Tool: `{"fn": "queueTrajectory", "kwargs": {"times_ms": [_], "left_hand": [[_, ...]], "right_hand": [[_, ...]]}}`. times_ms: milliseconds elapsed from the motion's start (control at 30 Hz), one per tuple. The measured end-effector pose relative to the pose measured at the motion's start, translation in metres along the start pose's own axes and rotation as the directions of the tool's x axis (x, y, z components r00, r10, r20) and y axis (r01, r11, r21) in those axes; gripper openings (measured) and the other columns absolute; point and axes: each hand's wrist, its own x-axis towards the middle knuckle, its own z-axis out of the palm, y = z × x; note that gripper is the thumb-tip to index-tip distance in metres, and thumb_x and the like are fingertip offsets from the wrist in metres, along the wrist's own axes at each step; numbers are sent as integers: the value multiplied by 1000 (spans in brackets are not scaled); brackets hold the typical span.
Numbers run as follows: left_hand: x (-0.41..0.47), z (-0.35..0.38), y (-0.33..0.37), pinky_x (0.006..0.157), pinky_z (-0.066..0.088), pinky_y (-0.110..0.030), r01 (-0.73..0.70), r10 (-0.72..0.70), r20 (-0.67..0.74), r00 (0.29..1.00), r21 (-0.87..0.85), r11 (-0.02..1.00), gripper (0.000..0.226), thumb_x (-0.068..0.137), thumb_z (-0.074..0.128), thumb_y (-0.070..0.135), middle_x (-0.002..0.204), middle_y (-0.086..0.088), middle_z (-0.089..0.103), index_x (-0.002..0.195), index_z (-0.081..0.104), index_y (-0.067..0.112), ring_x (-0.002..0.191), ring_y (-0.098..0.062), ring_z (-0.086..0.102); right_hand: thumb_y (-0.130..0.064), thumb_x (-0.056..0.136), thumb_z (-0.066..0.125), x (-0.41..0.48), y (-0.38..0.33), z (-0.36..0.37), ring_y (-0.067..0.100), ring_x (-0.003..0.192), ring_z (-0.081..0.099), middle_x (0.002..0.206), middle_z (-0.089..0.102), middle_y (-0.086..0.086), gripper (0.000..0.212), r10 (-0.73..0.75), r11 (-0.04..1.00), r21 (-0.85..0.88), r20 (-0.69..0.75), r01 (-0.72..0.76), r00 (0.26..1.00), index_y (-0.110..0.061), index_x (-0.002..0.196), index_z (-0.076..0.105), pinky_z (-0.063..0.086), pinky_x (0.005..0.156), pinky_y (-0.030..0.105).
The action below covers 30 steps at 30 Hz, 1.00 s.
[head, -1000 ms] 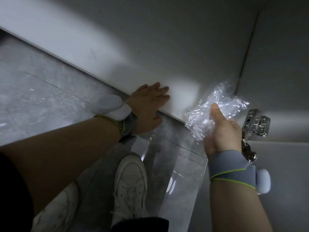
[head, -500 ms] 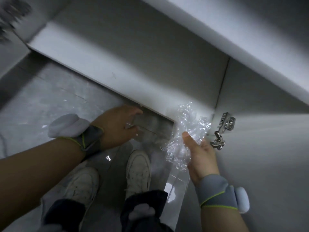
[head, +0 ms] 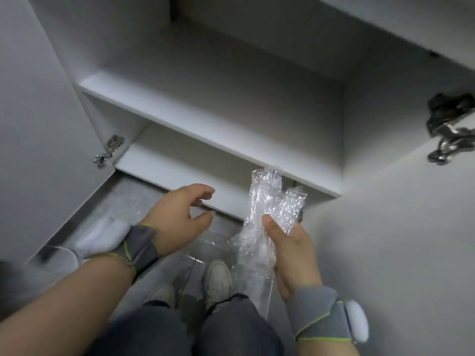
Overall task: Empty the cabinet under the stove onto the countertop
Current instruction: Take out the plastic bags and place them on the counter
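My right hand (head: 290, 250) grips a crumpled clear plastic bag (head: 272, 209), thumb pressed on its front, in front of the open white cabinet. My left hand (head: 180, 214) hovers just above the front edge of the cabinet's bottom shelf (head: 180, 163), fingers loosely curled and holding nothing. The middle shelf (head: 205, 109) and the bottom shelf both show bare white surfaces. The countertop is out of view.
Both cabinet doors stand open, the left door (head: 33, 124) with a metal hinge (head: 110, 147) and the right door (head: 398, 227) with a hinge (head: 449, 129) at the upper right. A clear sheet (head: 200, 247) lies on the grey floor by my shoes (head: 218, 278).
The view has pulled back and up, so the whole cabinet shows. My left hand lifted off the floor edge and now hangs free. My right hand still holds the plastic bag, now lower.
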Motion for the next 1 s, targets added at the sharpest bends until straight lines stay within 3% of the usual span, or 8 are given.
{"fn": "queueTrajectory", "kwargs": {"times_ms": [200, 300, 467, 500, 600, 700, 867, 1000], "left_hand": [[-60, -33, 74, 92, 50, -35, -17, -9, -144, 990, -178, 984, 39, 77, 66, 24, 110, 6, 66, 115, 60, 22, 101, -12, 62], [-101, -52, 122, 95, 49, -37, -80, 44, -190, 981, -188, 979, 35, 83, 65, 11, 110, 6, 66, 115, 60, 22, 102, -12, 62], [-140, -72, 179, 93, 50, -29, -171, 115, -235, 965, -230, 958, 34, 83, 65, 8, 110, 5, 66, 114, 61, 20, 99, -8, 63], [-148, -73, 191, 91, 50, -25, -184, 128, -233, 964, -241, 953, 34, 83, 65, 9, 110, 6, 67, 114, 61, 20, 97, -5, 63], [-162, -77, 221, 93, 50, -24, -228, 171, -221, 960, -266, 937, 33, 81, 68, 16, 109, 10, 67, 113, 61, 23, 96, 0, 62], [-152, -81, 250, 96, 49, -29, -271, 226, -186, 956, -270, 924, 34, 79, 67, 20, 108, 11, 67, 112, 61, 25, 99, -2, 62], [-116, -84, 285, 92, 49, -24, -318, 284, -154, 946, -282, 905, 39, 71, 60, 30, 104, 17, 69, 110, 61, 30, 99, 2, 62], [-72, -87, 310, 90, 50, -21, -346, 320, -133, 938, -309, 886, 40, 72, 60, 26, 106, 11, 70, 112, 62, 26, 100, -2, 63]], "right_hand": [[-24, 84, 67, -84, -54, -24, 31, 106, 64, 106, 71, 10, 21, -126, 989, 83, 27, 124, 992, -15, 103, 64, 44, 101, 51], [-23, 85, 66, -139, -88, -46, 21, 108, 61, 105, 70, 0, 17, -215, 967, 152, 56, 204, 975, -19, 102, 63, 41, 104, 43], [-58, 53, 81, -200, -129, -62, 24, 128, 49, 138, 53, 7, 92, -324, 921, 222, -17, 320, 946, -19, 130, 50, 35, 110, 51], [-54, 57, 81, -214, -139, -67, 25, 125, 52, 134, 57, 8, 83, -338, 911, 243, -25, 333, 941, -18, 127, 53, 37, 108, 52], [-22, 85, 66, -233, -166, -83, 29, 105, 65, 108, 71, 8, 24, -394, 889, 248, -19, 386, 919, -19, 108, 64, 45, 99, 53], [-20, 86, 63, -235, -197, -100, 30, 103, 66, 108, 71, 6, 25, -451, 863, 247, -15, 440, 892, -21, 111, 64, 46, 98, 55], [-25, 80, 64, -213, -242, -117, 27, 107, 65, 111, 71, 4, 36, -486, 831, 283, -45, 478, 873, -20, 115, 62, 44, 101, 53], [-17, 88, 59, -181, -269, -132, 26, 106, 65, 111, 71, 5, 26, -442, 830, 314, -134, 461, 887, -22, 114, 61, 45, 100, 51]]}}
